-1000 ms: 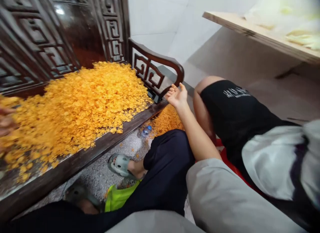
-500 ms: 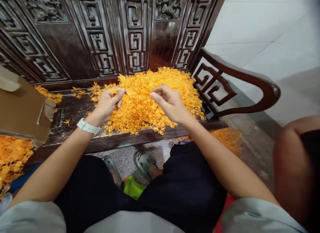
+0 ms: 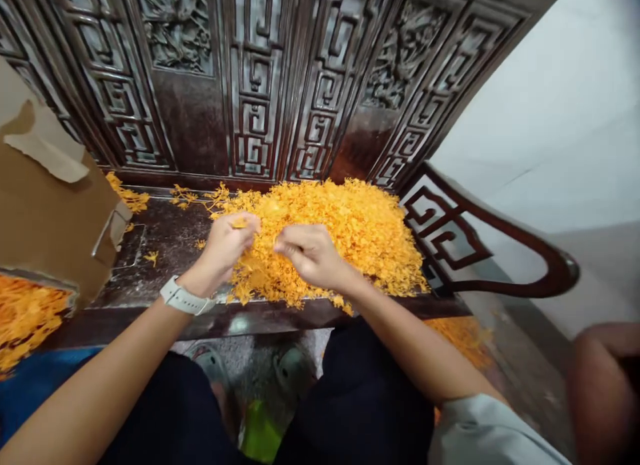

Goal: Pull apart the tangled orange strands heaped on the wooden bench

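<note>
My left hand (image 3: pixel 225 248) and right hand (image 3: pixel 310 255) meet over the near edge of the heap of orange flower bits (image 3: pixel 345 232), which lies on the dark wooden bench (image 3: pixel 165 252) against its carved backrest (image 3: pixel 260 85). My left fingers (image 3: pixel 245 224) are pinched together on a small orange piece (image 3: pixel 239 222) just above the heap. My right fingers (image 3: pixel 287 242) are curled in toward the left hand, close beside it; I cannot tell whether they grip anything. A white watch (image 3: pixel 184 298) sits on my left wrist. Left of the heap, a brown cardboard box (image 3: pixel 45 212) rests on the bench, with more orange bits (image 3: pixel 25 315) below it. Right of the heap curves the bench's armrest (image 3: pixel 500 278).
</note>
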The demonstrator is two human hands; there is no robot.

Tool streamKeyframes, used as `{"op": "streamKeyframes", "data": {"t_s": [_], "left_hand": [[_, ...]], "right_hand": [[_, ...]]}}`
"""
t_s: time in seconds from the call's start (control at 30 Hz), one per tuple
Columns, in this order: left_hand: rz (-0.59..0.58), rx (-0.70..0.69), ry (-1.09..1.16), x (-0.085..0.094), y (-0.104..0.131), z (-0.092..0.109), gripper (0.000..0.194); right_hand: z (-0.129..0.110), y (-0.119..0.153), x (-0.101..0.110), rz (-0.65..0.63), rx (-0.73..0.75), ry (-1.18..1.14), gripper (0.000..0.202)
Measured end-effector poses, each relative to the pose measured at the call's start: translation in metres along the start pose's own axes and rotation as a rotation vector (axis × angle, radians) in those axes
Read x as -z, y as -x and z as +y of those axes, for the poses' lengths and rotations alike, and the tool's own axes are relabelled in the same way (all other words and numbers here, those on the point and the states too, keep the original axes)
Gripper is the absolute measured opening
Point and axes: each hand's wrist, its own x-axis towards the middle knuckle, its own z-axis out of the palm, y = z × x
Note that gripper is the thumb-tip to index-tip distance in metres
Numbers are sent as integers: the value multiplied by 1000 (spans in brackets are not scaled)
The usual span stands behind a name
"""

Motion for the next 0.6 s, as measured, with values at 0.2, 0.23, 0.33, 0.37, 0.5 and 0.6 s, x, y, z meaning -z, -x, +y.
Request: {"op": "streamKeyframes", "data": {"t_s": [0.2, 0.23, 0.33, 0.37, 0.5, 0.6], "left_hand": [[127, -58, 204, 49, -35, 31, 19], [118, -52, 194, 50, -34, 33, 22], [75, 15, 136, 42, -26, 32, 27], [39, 21, 107, 39, -23, 29, 28], [-102, -43, -23, 24, -16, 16, 28], [-141, -57, -53, 6, -14, 11, 21]], "right_hand": [[-11, -6, -7, -313, -22, -348, 18], [-2, -7, 0, -232, -116, -329, 17], [28, -7, 32, 141, -360, -356, 23], [36, -6, 43, 284, -425, -419, 26], [52, 0, 65, 585, -715, -854, 36], [59, 0, 56, 604, -863, -1027, 31]]}}
